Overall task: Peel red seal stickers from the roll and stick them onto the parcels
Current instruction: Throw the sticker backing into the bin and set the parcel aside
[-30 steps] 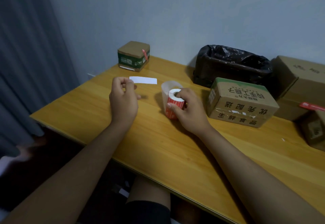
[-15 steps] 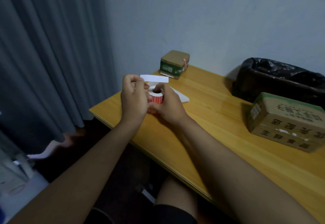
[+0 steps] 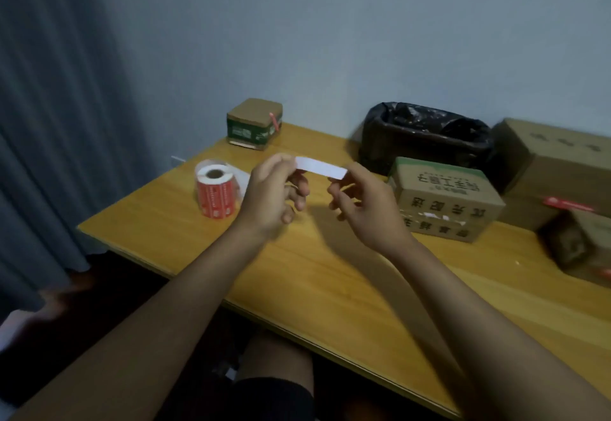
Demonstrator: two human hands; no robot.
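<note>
A white strip (image 3: 320, 167), the pale back of a sticker or its liner, is stretched between my two hands above the table. My left hand (image 3: 272, 195) pinches its left end and my right hand (image 3: 362, 202) pinches its right end. The red sticker roll (image 3: 216, 194) stands upright on the wooden table (image 3: 330, 275), to the left of my left hand, with nothing touching it. A brown parcel with a green top edge (image 3: 443, 199) lies just right of my right hand. A small green and brown parcel (image 3: 254, 124) with a red sticker sits at the back.
A bin lined with a black bag (image 3: 426, 136) stands against the wall. Larger cardboard boxes (image 3: 558, 162) are stacked at the far right, with a small dark box (image 3: 582, 245) bearing a red sticker in front. A grey curtain (image 3: 49, 122) hangs on the left.
My right hand has let go of the roll, which now stands alone on the table at the left. Both hands now hold the white strip between them. The view has swung right.
</note>
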